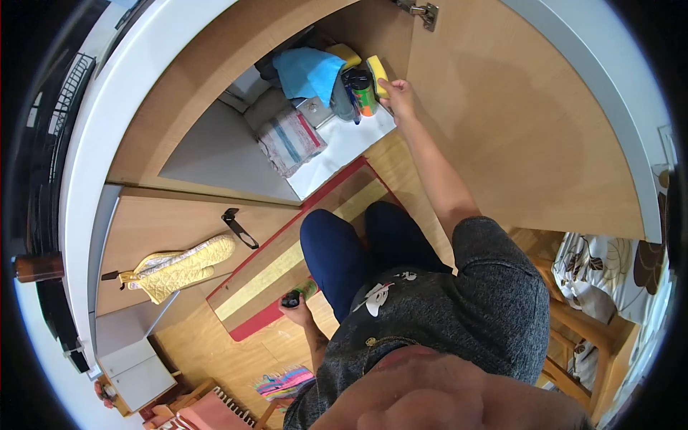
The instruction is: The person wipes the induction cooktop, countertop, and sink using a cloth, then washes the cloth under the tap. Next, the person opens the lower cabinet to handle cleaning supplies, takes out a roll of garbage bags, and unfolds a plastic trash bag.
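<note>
My right hand (398, 100) reaches into the open cupboard, its fingers closed on a yellow sponge (376, 69) held upright. Just left of that sponge stands a green and orange can (365, 102) with a dark top. A blue cloth (308, 70) drapes over things beside it, and another yellow sponge (345, 54) lies behind. Toward the cupboard's front left is a folded striped towel (290, 141). Low by my left knee, my left hand (297, 314) is wrapped round a green spray can (309, 289) with a black cap (292, 298).
The cupboard door (530, 122) stands wide open on the right. Yellow oven mitts (183, 265) hang on the left cabinet front, near a black hook (240, 228). Under my knees lies a striped rug (265, 294). A wooden chair (598, 337) stands behind on the right.
</note>
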`<state>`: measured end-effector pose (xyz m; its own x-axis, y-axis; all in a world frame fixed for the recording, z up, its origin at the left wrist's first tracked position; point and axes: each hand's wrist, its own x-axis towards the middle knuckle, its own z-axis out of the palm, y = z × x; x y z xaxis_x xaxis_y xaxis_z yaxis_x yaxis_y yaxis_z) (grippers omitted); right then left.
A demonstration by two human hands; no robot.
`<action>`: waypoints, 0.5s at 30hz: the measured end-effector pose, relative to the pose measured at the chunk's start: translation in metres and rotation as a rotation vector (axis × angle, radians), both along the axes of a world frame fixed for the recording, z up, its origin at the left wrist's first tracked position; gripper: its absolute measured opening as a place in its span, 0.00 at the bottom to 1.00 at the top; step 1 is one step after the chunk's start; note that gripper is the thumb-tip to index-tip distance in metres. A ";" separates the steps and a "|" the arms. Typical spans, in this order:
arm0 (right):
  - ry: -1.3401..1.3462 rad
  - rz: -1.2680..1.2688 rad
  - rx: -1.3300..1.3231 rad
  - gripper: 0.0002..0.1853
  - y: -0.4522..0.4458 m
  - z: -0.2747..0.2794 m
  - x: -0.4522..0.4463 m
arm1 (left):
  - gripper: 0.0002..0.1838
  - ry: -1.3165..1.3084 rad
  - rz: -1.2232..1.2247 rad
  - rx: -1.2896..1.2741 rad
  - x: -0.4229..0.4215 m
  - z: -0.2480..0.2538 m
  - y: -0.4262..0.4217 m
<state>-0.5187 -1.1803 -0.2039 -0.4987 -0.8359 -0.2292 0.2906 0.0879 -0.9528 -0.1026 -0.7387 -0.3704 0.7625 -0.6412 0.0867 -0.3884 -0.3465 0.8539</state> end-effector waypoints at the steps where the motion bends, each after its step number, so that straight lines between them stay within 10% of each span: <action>1: -0.002 0.010 -0.001 0.20 -0.011 -0.007 0.002 | 0.36 -0.035 0.024 0.039 -0.004 0.006 0.002; 15: 1.162 0.016 -0.020 0.21 -0.137 -0.013 0.032 | 0.37 -0.026 0.192 0.095 -0.011 0.009 0.020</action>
<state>-0.4868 -1.3177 -0.2169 -0.3892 -0.8425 0.3724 -0.7604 0.0657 -0.6461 -0.1133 -0.7183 -0.3618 0.8694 -0.4910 0.0546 -0.3296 -0.4942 0.8044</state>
